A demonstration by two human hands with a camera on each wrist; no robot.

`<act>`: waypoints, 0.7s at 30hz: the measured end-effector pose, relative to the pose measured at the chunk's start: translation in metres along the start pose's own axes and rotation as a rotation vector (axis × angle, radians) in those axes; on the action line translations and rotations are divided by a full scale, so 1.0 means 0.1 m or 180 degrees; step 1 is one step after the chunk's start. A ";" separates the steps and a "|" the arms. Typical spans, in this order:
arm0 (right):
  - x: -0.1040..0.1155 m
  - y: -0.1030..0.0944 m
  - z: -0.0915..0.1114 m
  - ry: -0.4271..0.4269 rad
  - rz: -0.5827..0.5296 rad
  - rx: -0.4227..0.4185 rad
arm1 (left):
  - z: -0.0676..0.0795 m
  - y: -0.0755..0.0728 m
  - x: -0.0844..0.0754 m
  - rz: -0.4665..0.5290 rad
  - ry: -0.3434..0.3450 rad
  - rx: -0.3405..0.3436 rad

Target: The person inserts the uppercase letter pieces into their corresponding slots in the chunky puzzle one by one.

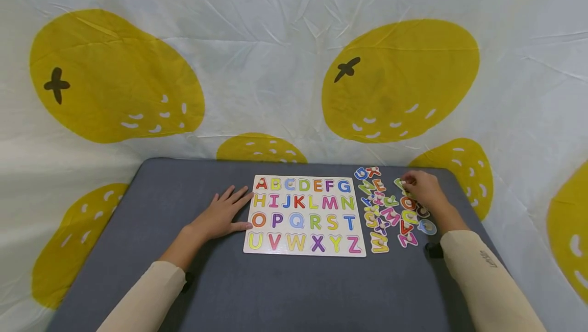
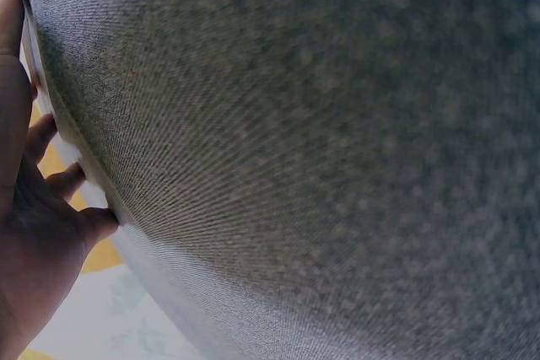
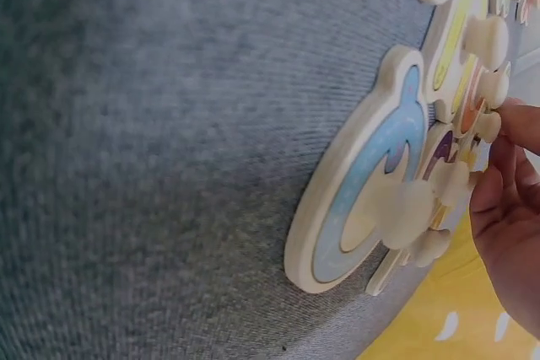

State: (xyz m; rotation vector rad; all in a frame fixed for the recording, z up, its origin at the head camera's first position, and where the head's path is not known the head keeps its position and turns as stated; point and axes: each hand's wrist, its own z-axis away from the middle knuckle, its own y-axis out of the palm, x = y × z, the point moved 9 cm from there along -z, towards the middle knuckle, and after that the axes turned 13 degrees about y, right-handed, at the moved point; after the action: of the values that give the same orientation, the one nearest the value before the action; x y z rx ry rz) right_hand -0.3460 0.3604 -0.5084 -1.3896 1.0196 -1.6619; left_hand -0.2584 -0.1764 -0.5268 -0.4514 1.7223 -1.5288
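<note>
A white alphabet puzzle board (image 1: 303, 261) lies on the dark grey table, printed with coloured letters A to Z. Knobs show on the A, B and C at its top left. My left hand (image 1: 223, 215) rests beside the board with fingers spread, fingertips and thumb at its left edge. To the right of the board, my right hand (image 1: 424, 189) pinches a green letter piece (image 1: 398, 184) by its knob, at the top of a loose group. Close to the right wrist lies a blue Q piece (image 3: 342, 217) with a round wooden knob.
Several loose knobbed letters lie in two clusters right of the board, among them a yellow M piece (image 1: 379, 243), a pink Z piece (image 1: 408, 240) and a red K piece (image 1: 373, 171). Behind the table (image 1: 294, 296) hangs a white curtain (image 1: 262, 92) with large yellow fruit prints.
</note>
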 end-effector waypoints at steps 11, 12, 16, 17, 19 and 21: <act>0.30 -0.10 0.15 -0.0172 -0.0167 -0.0158 | 0.00 0.00 0.01 -0.0019 0.0006 0.0015; 0.33 -0.10 0.16 -0.0194 -0.0187 -0.0159 | 0.00 0.00 0.01 -0.0020 0.0007 0.0017; 0.48 -0.09 0.21 -0.0296 -0.0218 -0.0182 | 0.00 0.00 0.01 -0.0017 0.0009 0.0012; 0.53 -0.09 0.22 -0.0330 -0.0216 -0.0179 | 0.00 0.00 0.01 -0.0016 0.0007 0.0012; 0.62 -0.06 0.24 -0.0357 -0.0233 -0.0139 | 0.00 0.00 0.01 -0.0017 0.0008 0.0005; 0.71 -0.02 0.26 -0.0370 -0.0263 -0.0095 | 0.00 0.00 0.01 -0.0020 0.0014 -0.0001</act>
State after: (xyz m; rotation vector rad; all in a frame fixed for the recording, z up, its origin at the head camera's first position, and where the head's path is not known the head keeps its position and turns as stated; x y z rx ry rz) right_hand -0.3307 0.2943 -0.4748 -1.5479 0.9356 -1.6099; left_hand -0.2591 -0.1774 -0.5268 -0.4544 1.7260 -1.5350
